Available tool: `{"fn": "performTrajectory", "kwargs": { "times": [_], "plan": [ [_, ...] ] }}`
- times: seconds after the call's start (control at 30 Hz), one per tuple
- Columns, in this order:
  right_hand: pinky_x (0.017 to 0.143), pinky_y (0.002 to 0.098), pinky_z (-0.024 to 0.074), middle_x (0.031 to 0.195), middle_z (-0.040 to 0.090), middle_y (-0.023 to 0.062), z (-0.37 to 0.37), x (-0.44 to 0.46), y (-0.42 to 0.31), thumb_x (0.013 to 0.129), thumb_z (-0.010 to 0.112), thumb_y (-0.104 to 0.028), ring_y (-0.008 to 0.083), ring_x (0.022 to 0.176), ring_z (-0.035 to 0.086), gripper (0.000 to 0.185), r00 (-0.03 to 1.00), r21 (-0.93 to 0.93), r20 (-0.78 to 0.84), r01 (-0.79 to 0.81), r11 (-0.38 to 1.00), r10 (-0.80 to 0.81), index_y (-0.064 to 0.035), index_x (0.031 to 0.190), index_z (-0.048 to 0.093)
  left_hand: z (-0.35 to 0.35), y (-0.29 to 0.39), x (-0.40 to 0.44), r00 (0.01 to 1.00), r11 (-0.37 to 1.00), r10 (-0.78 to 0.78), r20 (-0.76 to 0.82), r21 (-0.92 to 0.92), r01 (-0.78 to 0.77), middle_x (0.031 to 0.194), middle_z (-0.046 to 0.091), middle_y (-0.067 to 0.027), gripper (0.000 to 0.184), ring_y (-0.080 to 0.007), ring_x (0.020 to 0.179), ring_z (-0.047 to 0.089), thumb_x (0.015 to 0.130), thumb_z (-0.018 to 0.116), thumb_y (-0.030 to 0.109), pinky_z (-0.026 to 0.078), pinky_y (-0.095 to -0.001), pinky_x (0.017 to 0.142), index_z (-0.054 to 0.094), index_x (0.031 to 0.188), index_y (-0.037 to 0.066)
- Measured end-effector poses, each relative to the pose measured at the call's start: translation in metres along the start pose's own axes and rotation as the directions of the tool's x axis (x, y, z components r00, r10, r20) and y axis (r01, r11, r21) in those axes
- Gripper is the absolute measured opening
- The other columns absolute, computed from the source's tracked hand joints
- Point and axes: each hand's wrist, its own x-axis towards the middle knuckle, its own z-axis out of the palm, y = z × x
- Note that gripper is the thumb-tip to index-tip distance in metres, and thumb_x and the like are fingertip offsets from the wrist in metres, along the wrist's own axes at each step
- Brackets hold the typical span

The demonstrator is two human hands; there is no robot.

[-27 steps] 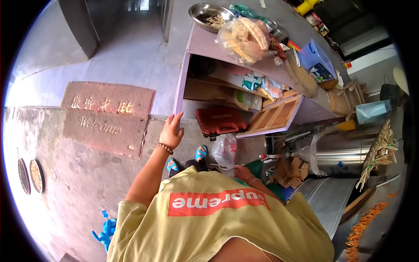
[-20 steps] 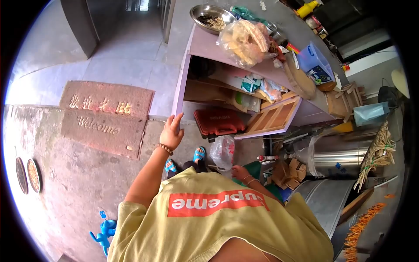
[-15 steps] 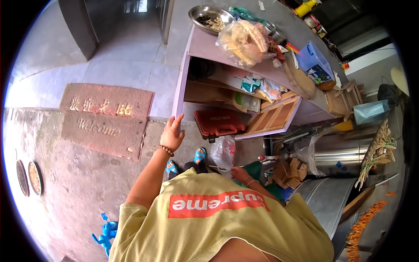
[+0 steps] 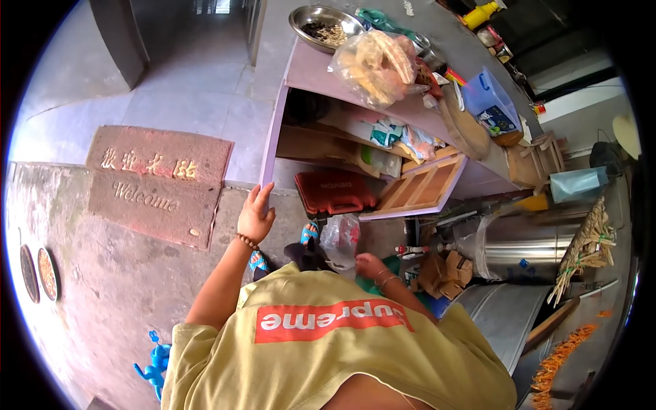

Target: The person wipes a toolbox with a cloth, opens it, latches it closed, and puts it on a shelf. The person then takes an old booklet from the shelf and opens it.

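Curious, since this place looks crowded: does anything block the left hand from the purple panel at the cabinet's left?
Nothing visible: the left hand is at the lower end of the purple panel, though I can't tell whether they touch.

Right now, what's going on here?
Someone in a yellow Supreme T-shirt stands before an open lilac cabinet. Their left hand is at the near end of the lilac panel on its left, fingers outstretched; whether it touches is hard to judge. Their right hand is beside a clear plastic bag, its grip unclear. A red DEVON case lies at the cabinet's lower opening.
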Motion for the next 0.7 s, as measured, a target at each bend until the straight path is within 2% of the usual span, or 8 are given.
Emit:
{"fn": "performTrajectory", "kwargs": {
  "times": [0.07,0.13,0.27,0.33,0.4,0.47,0.6,0.7],
  "plan": [
    [0.054,0.0251,0.0436,0.076,0.055,0.0024,-0.019,0.018,-0.022,0.078,0.054,-0.019,0.0124,0.066,0.054,0.024,0.999,0.088,-0.021,0.033,0.996,-0.031,-0.0058,0.098,0.052,-0.001,0.000,-0.001,1.000,1.000,0.001,-0.010,0.010,-0.001,0.117,0.039,-0.0214,0.056,-0.0367,0.105,0.041,0.066,0.053,0.006,0.038,-0.0387,0.087,0.040,0.119,0.018],
    [0.053,0.0245,0.0430,0.076,0.055,0.0014,-0.039,0.039,-0.051,0.078,0.055,-0.020,0.0114,0.065,0.054,0.022,0.994,0.079,-0.092,0.067,0.995,-0.060,-0.0070,0.096,0.052,-0.003,0.005,-0.002,1.000,1.000,-0.018,-0.010,0.000,0.018,0.116,0.042,-0.0194,0.055,-0.0352,0.103,0.043,0.065,0.052,0.004,0.039,-0.0378,0.085,0.041,0.118,0.016],
    [0.051,0.0230,0.0420,0.077,0.055,0.0013,-0.081,0.086,-0.126,0.077,0.058,-0.017,0.0101,0.061,0.052,0.024,0.988,0.192,-0.126,0.116,0.975,-0.093,-0.0091,0.098,0.050,0.000,0.019,0.000,0.997,0.998,-0.001,-0.071,0.066,0.005,0.114,0.044,-0.0170,0.053,-0.0342,0.100,0.047,0.064,0.050,0.001,0.042,-0.0367,0.082,0.044,0.115,0.014],
    [0.051,0.0229,0.0420,0.077,0.054,0.0006,-0.106,0.124,-0.155,0.077,0.059,-0.017,0.0098,0.062,0.051,0.026,0.983,0.236,-0.092,0.177,0.955,-0.160,-0.0090,0.099,0.050,0.003,0.026,0.000,0.997,0.991,-0.044,-0.059,0.123,0.051,0.113,0.045,-0.0177,0.052,-0.0351,0.098,0.048,0.065,0.050,0.000,0.043,-0.0364,0.080,0.044,0.115,0.012],
    [0.058,0.0250,0.0437,0.086,0.054,-0.0007,-0.127,0.166,-0.181,0.076,0.060,-0.022,0.0119,0.073,0.054,0.027,0.972,0.206,-0.123,0.222,0.953,-0.200,-0.0128,0.100,0.049,0.009,0.029,0.000,0.997,0.989,-0.030,-0.066,0.141,0.039,0.113,0.045,-0.0184,0.051,-0.0357,0.098,0.048,0.066,0.051,0.000,0.044,-0.0367,0.079,0.044,0.115,0.011],
    [0.057,0.0240,0.0431,0.084,0.053,-0.0013,-0.140,0.205,-0.209,0.076,0.060,-0.023,0.0116,0.070,0.053,0.028,0.964,0.259,-0.179,0.237,0.936,-0.195,-0.0136,0.099,0.048,0.011,0.040,0.001,0.995,0.989,-0.094,-0.038,0.108,0.097,0.113,0.045,-0.0192,0.051,-0.0362,0.098,0.048,0.065,0.052,0.000,0.044,-0.0370,0.079,0.044,0.115,0.011],
    [0.059,0.0252,0.0425,0.079,0.050,-0.0009,-0.172,0.301,-0.241,0.074,0.061,-0.028,0.0114,0.071,0.050,0.033,0.972,0.368,-0.134,0.227,0.902,-0.190,-0.0156,0.101,0.046,0.018,0.045,-0.003,0.990,0.941,-0.138,-0.031,0.308,0.141,0.107,0.048,-0.0202,0.052,-0.0362,0.094,0.051,0.065,0.052,-0.001,0.044,-0.0366,0.077,0.043,0.115,0.009],
    [0.061,0.0289,0.0433,0.083,0.052,0.0018,-0.200,0.389,-0.244,0.073,0.061,-0.024,0.0146,0.076,0.051,0.032,0.970,0.494,-0.185,0.231,0.838,-0.158,-0.0132,0.099,0.048,0.018,0.057,0.000,0.976,0.921,-0.219,-0.012,0.327,0.210,0.104,0.050,-0.0203,0.052,-0.0360,0.089,0.052,0.066,0.051,-0.001,0.045,-0.0370,0.073,0.043,0.116,0.008]
  ]
}}
